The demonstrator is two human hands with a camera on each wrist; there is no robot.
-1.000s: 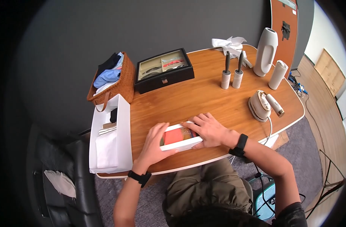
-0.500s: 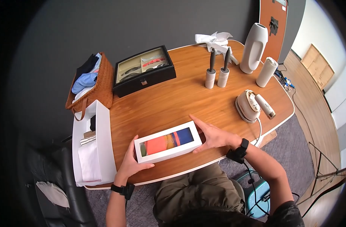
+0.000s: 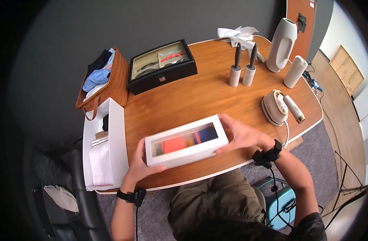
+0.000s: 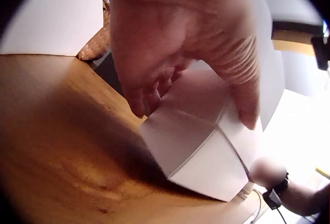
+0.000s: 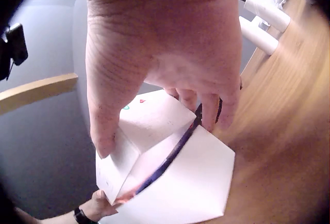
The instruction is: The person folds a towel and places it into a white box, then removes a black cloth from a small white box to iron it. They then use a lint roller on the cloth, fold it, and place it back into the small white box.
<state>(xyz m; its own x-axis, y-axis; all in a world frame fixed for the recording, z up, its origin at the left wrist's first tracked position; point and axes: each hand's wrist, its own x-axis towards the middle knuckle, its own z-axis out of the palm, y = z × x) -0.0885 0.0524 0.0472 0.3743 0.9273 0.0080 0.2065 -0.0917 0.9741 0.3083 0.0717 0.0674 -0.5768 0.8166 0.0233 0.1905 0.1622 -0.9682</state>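
A long white box [image 3: 184, 160] with a clear window in its top is held between both hands over the near side of the table. Through the window show bundles of coloured fabric [image 3: 174, 145]: coral, mustard and dark blue. My left hand [image 3: 139, 166] grips the left end, thumb along the front side and fingers behind. At the other end my right hand [image 3: 244, 134] holds the box, thumb low at the front. The right wrist view shows a gap at that end of the box [image 5: 191, 182], with dark blue fabric [image 5: 164, 168] inside.
To the left, a white open bin [image 3: 118, 154] holds folded clothes, with a wicker basket [image 3: 118, 76] behind. A black display case [image 3: 164, 80] stands at the back. Rightward are two lint rollers [image 3: 235, 76], a garment steamer [image 3: 274, 108], a white roll [image 3: 295, 72] and a tall white appliance [image 3: 282, 44].
Both hands have gone from covering the top of the box to gripping its two ends. The box now looks larger and tilted, raised toward me.
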